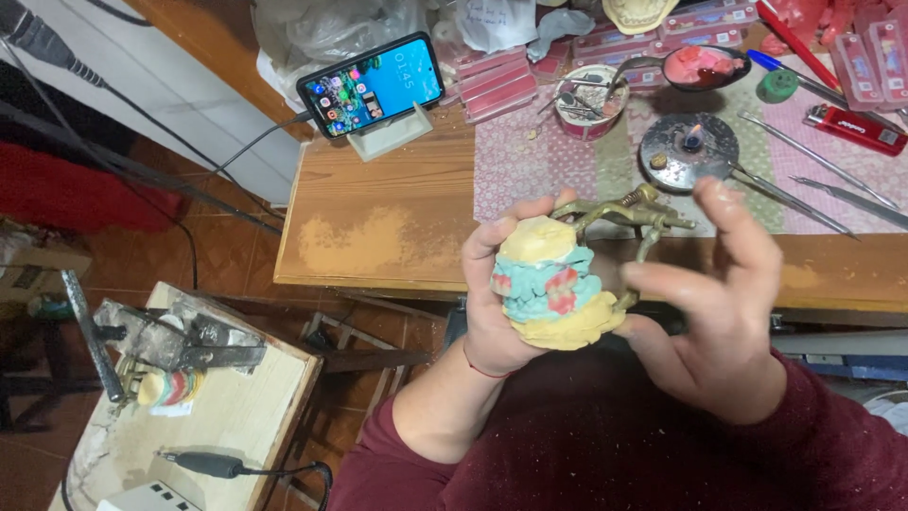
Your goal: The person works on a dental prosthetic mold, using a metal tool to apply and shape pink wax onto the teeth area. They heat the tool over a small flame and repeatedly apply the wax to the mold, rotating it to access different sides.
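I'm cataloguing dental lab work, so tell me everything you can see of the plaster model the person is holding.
The plaster model is a lumpy stack: pale yellow top and base, teal layers with pink-red patches between. It looks mounted in a brass-coloured hinged metal frame behind it. The left hand grips its left side; the right hand touches the frame, fingers spread. It is held above the wooden table edge.
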